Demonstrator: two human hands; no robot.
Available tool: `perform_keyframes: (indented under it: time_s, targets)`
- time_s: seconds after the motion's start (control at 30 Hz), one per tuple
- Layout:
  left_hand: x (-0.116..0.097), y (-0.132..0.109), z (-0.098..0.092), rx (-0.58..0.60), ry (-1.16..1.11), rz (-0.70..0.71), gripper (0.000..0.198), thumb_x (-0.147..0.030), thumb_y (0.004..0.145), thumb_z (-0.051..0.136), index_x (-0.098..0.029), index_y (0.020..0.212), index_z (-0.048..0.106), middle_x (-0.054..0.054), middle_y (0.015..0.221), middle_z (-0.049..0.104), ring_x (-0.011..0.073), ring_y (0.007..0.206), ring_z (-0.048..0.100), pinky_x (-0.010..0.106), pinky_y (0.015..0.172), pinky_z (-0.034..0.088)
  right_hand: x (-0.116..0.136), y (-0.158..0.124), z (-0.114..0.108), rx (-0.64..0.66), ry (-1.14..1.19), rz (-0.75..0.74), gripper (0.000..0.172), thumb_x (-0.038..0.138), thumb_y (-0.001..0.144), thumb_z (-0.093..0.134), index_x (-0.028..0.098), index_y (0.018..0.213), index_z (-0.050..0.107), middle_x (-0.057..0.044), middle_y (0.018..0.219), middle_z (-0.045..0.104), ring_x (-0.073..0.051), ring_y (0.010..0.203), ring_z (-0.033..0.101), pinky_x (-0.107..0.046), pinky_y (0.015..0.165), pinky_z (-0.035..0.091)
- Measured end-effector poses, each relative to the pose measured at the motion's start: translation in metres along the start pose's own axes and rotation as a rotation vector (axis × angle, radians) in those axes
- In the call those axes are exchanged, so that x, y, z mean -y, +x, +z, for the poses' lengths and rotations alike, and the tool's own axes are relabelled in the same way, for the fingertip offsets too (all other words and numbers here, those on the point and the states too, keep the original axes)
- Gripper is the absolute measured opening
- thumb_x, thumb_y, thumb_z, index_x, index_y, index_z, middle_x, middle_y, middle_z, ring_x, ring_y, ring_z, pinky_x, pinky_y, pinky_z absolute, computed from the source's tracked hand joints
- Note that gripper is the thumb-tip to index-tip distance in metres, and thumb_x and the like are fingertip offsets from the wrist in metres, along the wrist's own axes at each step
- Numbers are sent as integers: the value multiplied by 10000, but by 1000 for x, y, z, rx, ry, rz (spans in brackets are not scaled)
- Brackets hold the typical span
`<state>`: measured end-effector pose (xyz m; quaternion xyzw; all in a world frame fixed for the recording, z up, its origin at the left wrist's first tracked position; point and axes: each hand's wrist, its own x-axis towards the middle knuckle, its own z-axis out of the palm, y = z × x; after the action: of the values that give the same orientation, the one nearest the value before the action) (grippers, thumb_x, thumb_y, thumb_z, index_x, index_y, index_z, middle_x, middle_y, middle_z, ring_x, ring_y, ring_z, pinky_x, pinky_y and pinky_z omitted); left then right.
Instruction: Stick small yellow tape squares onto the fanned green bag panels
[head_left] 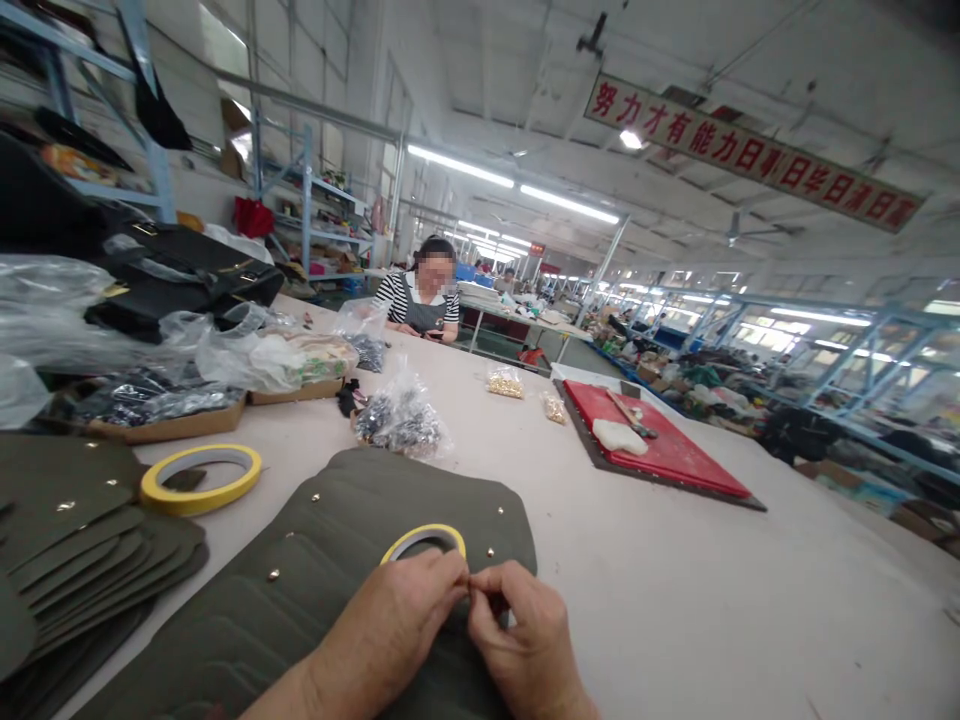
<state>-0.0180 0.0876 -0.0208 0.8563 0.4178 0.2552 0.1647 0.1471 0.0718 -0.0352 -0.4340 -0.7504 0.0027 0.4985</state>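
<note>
A roll of yellow tape (450,534) shows above my left hand (405,605), whose closed fingers grip its near side. My right hand (525,625) meets it at the fingertips, thumb and forefinger pinched together; whatever lies in that pinch is too small and hidden to make out. Under both hands spreads a stack of dark olive sheet pieces (330,540) with rounded corners and small gold studs. The near part of the roll is covered by my left fingers.
At left lie more olive pieces (112,560), with a second yellow tape roll (247,480) beside them. Bags of dark parts (401,415) and small gold pieces (505,382) stand farther back. A red board (690,450) bears a hammer (630,412). A person (427,295) sits across the table.
</note>
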Motion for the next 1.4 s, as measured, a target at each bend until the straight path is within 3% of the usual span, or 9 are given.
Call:
perform_keyframes:
  time_s: [0.23,0.33,0.43,0.67,0.9,1.0,1.1,1.2,1.4]
  targets:
    - [-3,-2,2,-153,39,107,221,-147,932,381,-196,832,572,17,782,606,144,710,595,230,642,459,4,9,-4,154,466,770,131,249,729,595,163,630,612,34,451,555,-109,398,510,-220,421,436]
    - [-1,-2,3,-145,94,92,202,-211,962,381,-199,909,576,20,833,622,153,759,603,253,688,473,-16,14,-10,120,555,963,180,313,662,689,139,679,645,31,485,578,-100,411,519,-226,435,473]
    - [4,2,3,-28,247,-12,141,-223,953,436,-200,956,575,29,891,642,187,829,603,284,707,483,-39,20,-15,139,524,1049,283,357,611,747,113,741,689,12,539,617,-88,436,545,-212,461,489]
    - [4,5,0,146,392,-58,145,-162,937,443,-204,955,580,41,935,625,224,891,561,322,709,490,-49,23,-13,320,282,947,251,380,681,686,131,718,698,-1,533,619,-108,446,560,-227,464,479]
    - [4,3,2,154,405,-54,134,-172,938,441,-203,945,571,40,922,605,222,868,542,319,686,480,-41,23,-8,437,-111,593,201,303,778,563,188,693,705,-19,601,673,-167,555,615,-275,551,456]
    - [4,3,2,153,414,-45,132,-178,939,441,-203,947,570,43,926,602,229,871,537,323,678,481,-42,25,-6,441,-194,552,151,273,765,574,198,777,705,-11,610,687,-180,573,634,-285,580,449]
    - [5,3,2,145,419,-41,142,-167,939,435,-197,957,572,52,928,599,227,884,530,322,696,481,-44,21,-8,389,-156,655,281,329,756,617,184,995,646,31,507,633,-183,485,612,-282,532,452]
    - [6,2,3,132,411,-34,140,-164,937,439,-195,962,573,55,929,594,218,890,522,317,720,480,-45,12,-13,310,-22,716,244,402,801,583,188,912,622,22,533,631,-176,475,607,-270,488,454]
    - [9,1,7,109,406,-17,147,-153,930,434,-199,961,570,56,928,595,214,882,518,314,723,480,-42,4,-6,307,-201,383,201,316,841,561,192,776,706,-63,770,719,-199,701,654,-312,708,475]
